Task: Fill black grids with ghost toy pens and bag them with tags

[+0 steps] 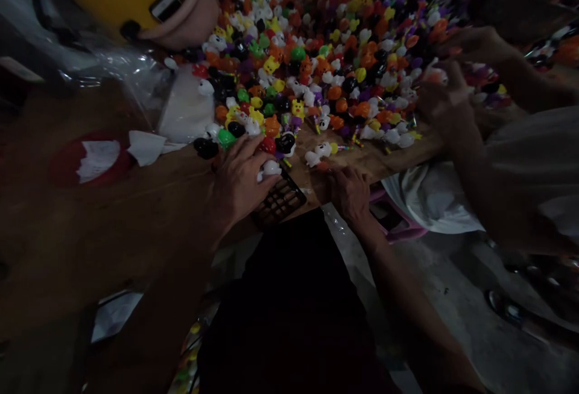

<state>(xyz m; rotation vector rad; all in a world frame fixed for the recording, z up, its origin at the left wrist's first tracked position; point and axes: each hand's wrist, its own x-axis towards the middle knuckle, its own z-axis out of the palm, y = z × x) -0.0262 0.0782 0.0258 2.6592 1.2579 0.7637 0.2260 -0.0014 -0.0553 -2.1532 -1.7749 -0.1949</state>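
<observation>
And here, at the centre of the frame, the left hand (244, 174) is seen laid over a black gridded tray (283, 196), its fingers bent forward and its thumb held wide — a white toy head (271, 168) is framed in that gap, though whether it is actually gripped cannot be told. By that low, flat posture the tray may be kept from sliding off the table edge.

Just right of centre, the right hand (350, 195) is rested at the table edge with fingers curled; its tips are brought close to an orange piece (322, 166) (any pinch is lost in the gloom). White pieces (319, 154) are found just above it, apart from the heap, presumably so that they can be reached easily.

Across the upper middle, a great heap of coloured toy heads (298, 53) is spread — banked towards the back, it seems, so that the front strip is left workable. At upper right, a pale piece (436, 74) is being handled by a co-worker's hands (446, 101).
</observation>
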